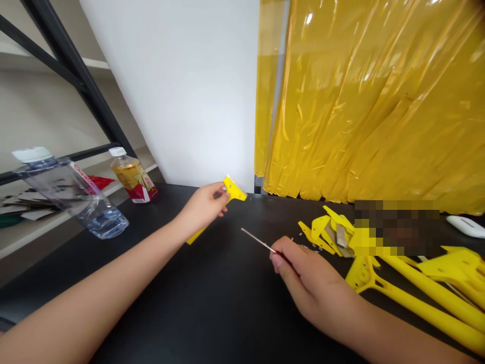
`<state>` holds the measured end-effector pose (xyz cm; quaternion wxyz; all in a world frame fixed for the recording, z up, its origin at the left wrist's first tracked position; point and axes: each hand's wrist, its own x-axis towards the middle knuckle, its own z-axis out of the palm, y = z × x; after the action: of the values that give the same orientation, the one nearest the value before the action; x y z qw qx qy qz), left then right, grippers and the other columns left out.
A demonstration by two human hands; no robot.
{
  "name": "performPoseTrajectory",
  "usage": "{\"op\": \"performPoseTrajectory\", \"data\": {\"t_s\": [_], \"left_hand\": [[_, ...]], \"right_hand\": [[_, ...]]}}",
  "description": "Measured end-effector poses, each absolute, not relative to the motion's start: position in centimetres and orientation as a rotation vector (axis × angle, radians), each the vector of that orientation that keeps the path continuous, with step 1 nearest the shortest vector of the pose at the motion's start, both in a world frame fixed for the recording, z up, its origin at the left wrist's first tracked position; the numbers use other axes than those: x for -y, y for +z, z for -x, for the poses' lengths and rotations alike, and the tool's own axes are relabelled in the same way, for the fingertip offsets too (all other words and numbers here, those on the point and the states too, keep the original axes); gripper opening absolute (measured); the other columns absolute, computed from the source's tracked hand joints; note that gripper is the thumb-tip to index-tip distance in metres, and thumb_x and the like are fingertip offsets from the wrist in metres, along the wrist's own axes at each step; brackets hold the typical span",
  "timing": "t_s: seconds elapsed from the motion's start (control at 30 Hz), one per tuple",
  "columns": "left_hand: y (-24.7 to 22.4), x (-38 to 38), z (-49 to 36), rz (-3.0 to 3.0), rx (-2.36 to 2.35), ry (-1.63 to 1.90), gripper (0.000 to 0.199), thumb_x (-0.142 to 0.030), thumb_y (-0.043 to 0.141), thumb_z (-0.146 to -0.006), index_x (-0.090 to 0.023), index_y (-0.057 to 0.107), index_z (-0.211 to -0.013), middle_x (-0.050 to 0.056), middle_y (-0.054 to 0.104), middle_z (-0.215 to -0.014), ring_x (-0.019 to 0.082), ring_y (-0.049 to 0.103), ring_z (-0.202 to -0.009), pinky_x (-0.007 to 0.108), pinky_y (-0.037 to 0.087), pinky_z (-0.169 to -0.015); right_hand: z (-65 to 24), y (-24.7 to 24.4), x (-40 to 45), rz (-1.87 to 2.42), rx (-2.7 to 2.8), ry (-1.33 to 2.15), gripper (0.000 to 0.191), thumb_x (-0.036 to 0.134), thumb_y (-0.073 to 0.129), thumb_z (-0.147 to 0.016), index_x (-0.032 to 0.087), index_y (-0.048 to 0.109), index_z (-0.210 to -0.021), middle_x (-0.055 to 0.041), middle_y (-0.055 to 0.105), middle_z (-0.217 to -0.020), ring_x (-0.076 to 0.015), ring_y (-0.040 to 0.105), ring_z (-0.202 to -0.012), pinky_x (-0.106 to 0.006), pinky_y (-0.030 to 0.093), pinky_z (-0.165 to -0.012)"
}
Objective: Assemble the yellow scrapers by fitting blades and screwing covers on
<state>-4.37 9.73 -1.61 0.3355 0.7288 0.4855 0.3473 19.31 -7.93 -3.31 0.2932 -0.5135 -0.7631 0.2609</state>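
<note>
Head view: yellow piece [234,189] in left hand [202,206], metal pin [257,240] in right hand [310,283]

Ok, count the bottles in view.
2. A clear plastic water bottle sits tilted at the black table's left edge; a white-capped bottle with a gold-and-red label stands just behind it. Others may be hidden.

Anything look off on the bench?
The clear plastic water bottle looks off: it sits steeply tilted, capped end out past the black bench edge, unlike the upright drink bottle beside it. A pixelated patch also hides part of the pile of yellow plastic parts.
</note>
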Motion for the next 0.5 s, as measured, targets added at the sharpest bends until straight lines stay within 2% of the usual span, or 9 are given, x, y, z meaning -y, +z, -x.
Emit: {"op": "performPoseTrajectory", "data": {"t_s": [0.07, 0.2, 0.33, 0.5], "left_hand": [[-1.5, -11.6, 5.6, -1.825, -1.406, 0.804, 0.028, -0.032, 0.062, -0.086, -0.020, 0.070, -0.110, 0.006, 0.071, -0.098, 0.018, 0.072, -0.069, 0.030, 0.059, -0.063], [-0.9, -14.1, 8.7, -1.782, -1.542, 0.679, 0.031, -0.035, 0.063, -0.081, -0.018, 0.072, -0.105, 0.007, 0.075, -0.085, 0.025, 0.074, -0.076, 0.032, 0.058, -0.067], [-0.2, -16.1, 12.4, -1.805, -1.841, 0.594, 0.038, -0.035, 0.075, -0.067, -0.017, 0.074, -0.101, 0.010, 0.078, -0.092, 0.033, 0.073, -0.087, 0.036, 0.056, -0.070], [1.0, -17.2, 14.9, -1.939, -2.084, 0.518, 0.033, -0.029, 0.078, -0.066, -0.011, 0.072, -0.093, 0.017, 0.076, -0.107, 0.040, 0.064, -0.116, 0.039, 0.050, -0.093]], "right_hand": [[-19.2, -3.2, 8.1, 1.309, 2.109, 0.615, 0.018, 0.029, 0.034, -0.110, 0.025, 0.049, -0.100, -0.0002, 0.056, -0.089, -0.0169, 0.054, -0.079, -0.034, 0.042, -0.073], [-19.2, -3.5, 8.0, 1.244, 2.111, 0.612, 0.014, 0.020, 0.037, -0.107, 0.025, 0.050, -0.104, -0.0012, 0.059, -0.096, -0.0168, 0.056, -0.087, -0.033, 0.045, -0.079], [-19.4, -4.0, 7.8, 1.188, 2.115, 0.619, 0.018, 0.010, 0.042, -0.101, 0.025, 0.051, -0.105, -0.0007, 0.059, -0.098, -0.0162, 0.057, -0.089, -0.032, 0.047, -0.082], [-19.5, -4.3, 7.6, 1.155, 2.177, 0.588, 0.019, 0.007, 0.044, -0.099, 0.024, 0.053, -0.103, -0.0004, 0.060, -0.095, -0.0164, 0.056, -0.087, -0.032, 0.047, -0.080]]}}
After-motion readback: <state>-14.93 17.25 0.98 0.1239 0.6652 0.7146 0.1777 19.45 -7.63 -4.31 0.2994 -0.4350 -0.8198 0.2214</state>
